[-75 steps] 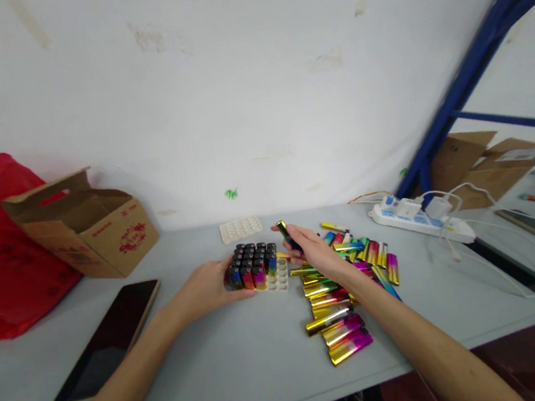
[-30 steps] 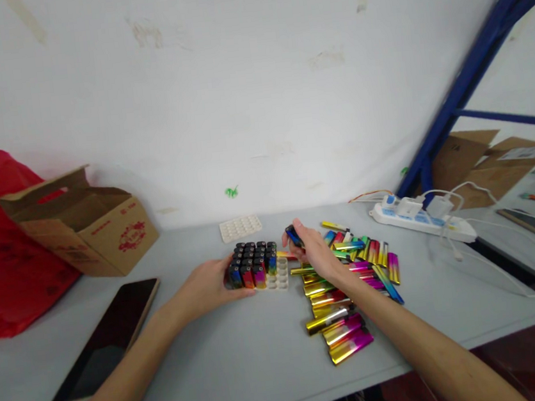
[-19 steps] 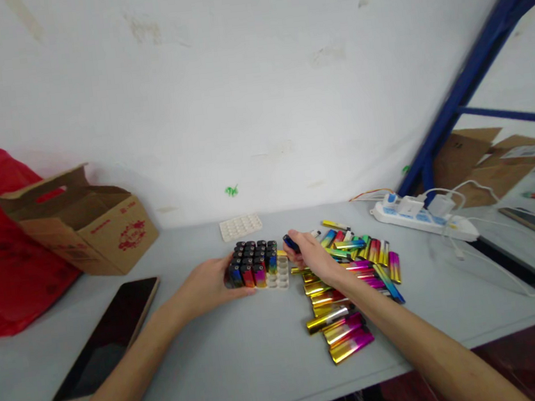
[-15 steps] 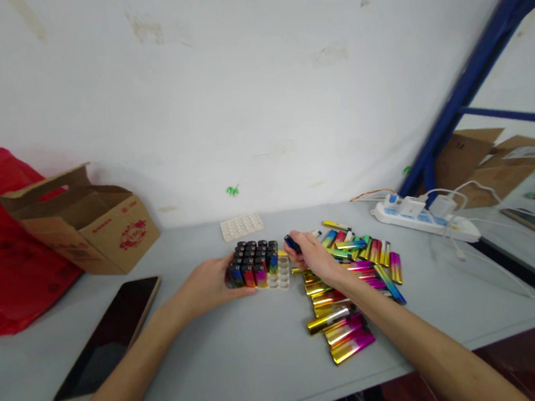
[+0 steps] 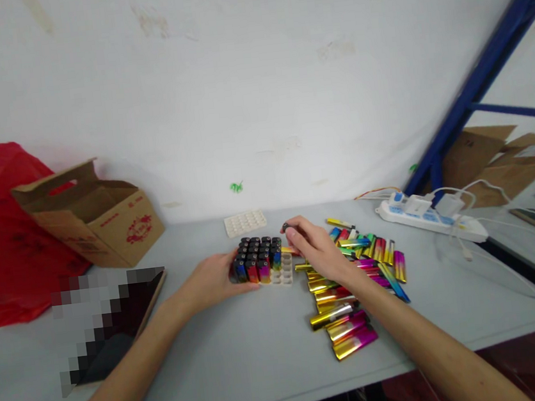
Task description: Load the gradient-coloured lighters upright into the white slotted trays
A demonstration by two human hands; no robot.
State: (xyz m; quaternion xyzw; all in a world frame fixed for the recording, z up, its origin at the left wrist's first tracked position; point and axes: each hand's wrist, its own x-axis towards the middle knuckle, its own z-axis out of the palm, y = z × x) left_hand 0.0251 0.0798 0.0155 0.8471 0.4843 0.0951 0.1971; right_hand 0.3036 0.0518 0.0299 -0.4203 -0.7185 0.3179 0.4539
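Grey surface [image 5: 219,373] under both hands, left fingers [image 5: 247,287] clamped on upright lighters [image 5: 257,259], right fingers [image 5: 295,222] pinching a dark piece [image 5: 285,227] nearby, so gentle left pressure prevents toppling imo.

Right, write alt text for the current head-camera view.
The left hand grips upright lighters in a pale tray; the right hand pinches what seems another lighter, mostly hidden, nearby. Loose colourful lighters lie on the grey table.

No text legible: red print [image 5: 139,229] on carton [image 5: 125,249], green scrawl [image 5: 236,187] on wall [image 5: 256,99].
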